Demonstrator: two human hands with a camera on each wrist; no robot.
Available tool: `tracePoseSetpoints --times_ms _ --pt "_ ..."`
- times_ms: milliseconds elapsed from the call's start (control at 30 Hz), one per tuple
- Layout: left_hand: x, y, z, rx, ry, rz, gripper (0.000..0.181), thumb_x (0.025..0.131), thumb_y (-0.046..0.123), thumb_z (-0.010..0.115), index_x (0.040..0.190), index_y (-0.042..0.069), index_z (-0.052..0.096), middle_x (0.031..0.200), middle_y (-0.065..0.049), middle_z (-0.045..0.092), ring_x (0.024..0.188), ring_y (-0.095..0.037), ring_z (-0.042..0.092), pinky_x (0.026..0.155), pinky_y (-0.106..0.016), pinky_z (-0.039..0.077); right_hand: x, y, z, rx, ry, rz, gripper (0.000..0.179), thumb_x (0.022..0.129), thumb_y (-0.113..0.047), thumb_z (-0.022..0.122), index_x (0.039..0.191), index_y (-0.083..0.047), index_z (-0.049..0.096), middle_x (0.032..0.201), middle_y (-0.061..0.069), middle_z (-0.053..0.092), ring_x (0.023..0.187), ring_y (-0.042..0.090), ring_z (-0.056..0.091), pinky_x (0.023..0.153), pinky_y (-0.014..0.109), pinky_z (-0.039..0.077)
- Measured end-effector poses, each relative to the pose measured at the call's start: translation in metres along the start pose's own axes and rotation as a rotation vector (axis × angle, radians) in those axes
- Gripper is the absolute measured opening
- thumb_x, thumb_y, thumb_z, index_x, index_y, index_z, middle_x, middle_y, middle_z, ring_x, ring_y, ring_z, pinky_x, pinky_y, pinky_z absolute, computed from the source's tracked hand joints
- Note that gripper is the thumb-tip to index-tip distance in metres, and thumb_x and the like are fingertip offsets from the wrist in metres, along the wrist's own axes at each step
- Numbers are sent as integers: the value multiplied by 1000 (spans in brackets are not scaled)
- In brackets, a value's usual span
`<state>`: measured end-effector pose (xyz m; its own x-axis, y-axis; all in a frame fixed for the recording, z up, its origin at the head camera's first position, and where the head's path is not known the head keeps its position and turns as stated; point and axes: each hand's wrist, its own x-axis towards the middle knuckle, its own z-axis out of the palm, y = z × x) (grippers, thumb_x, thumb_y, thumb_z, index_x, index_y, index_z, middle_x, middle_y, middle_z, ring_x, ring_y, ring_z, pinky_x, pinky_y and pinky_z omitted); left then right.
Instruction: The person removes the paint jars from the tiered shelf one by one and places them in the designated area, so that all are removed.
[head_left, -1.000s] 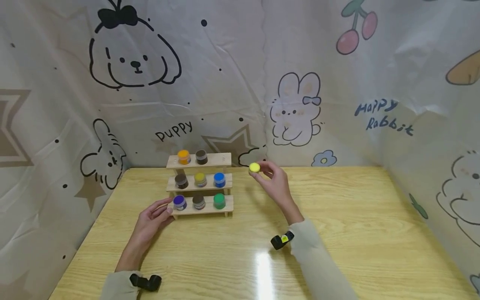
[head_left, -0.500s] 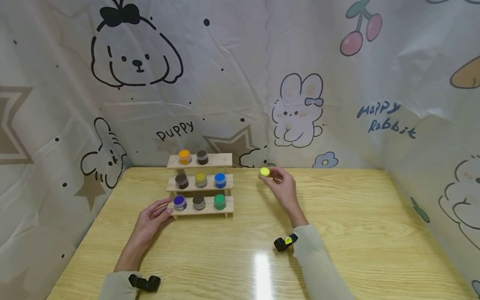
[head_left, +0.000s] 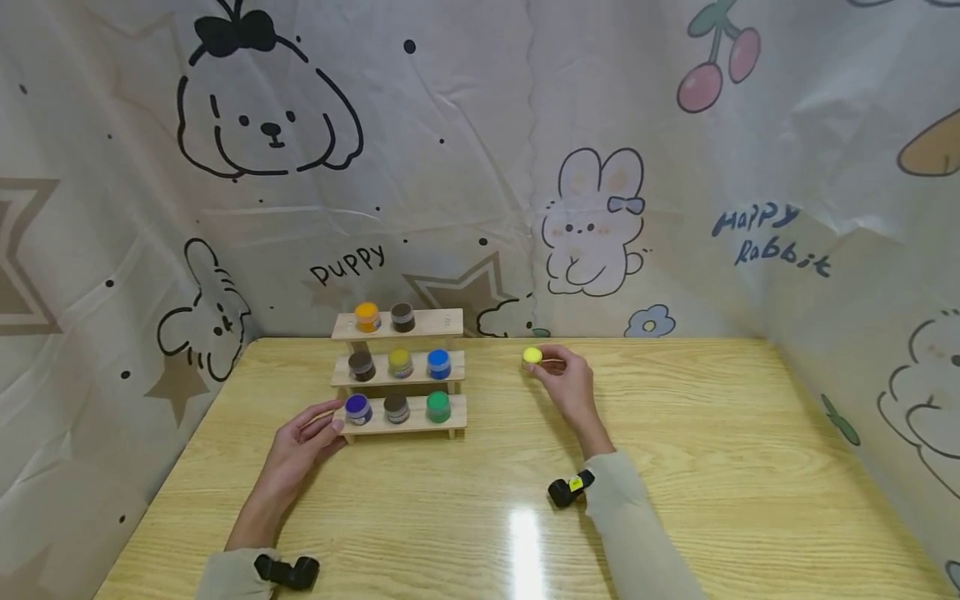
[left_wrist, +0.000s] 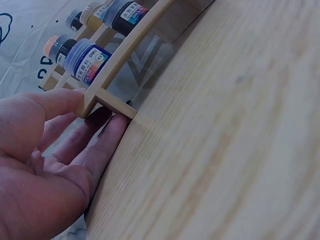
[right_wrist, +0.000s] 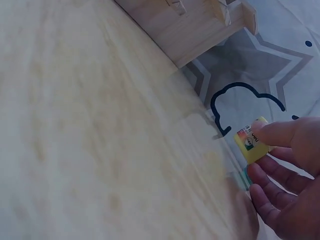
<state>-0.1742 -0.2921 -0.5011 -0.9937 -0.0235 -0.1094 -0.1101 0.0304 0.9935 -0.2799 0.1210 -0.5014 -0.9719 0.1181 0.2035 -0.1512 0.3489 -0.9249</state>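
Steadily, it seems, the left hand (head_left: 300,446) pinches the left end of the wooden rack's (head_left: 417,422) lowest shelf between thumb and fingers, a grip that would keep the light stand from sliding. Its jars stand upright and spaced apart, so each lid shows from above. The right hand (head_left: 568,385) holds the yellow jar (head_left: 532,356) by its sides with thumb and fingertips, right of the rack, leaving the lid uncovered; whether its base touches the table (head_left: 420,517) is hard to tell.
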Motion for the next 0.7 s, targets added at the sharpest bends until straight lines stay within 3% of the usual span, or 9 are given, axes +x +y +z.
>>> tracePoseSetpoints --times_ms 233,500,700 --pt "0 1 0 13 9 -13 52 103 15 65 149 -3 47 126 -7 68 103 -7 68 91 -27 59 -2 3 1 -28 -55 22 35 87 -7 84 119 1 73 107 17 73 97 28 69 79 21 57" --pt "0 -1 1 -28 -12 13 53 103 15 66 149 -5 47 119 1 72 104 -8 69 91 -28 59 -4 1 0 -58 -20 21 35 87 -8 84 118 1 73 107 17 74 97 29 69 81 27 58" --pt "1 -2 0 -33 -15 21 54 103 14 65 149 -5 47 115 4 73 104 -7 69 91 -27 59 -3 2 1 -36 -44 34 38 89 -8 82 123 2 70 111 18 72 101 30 68 83 26 58"
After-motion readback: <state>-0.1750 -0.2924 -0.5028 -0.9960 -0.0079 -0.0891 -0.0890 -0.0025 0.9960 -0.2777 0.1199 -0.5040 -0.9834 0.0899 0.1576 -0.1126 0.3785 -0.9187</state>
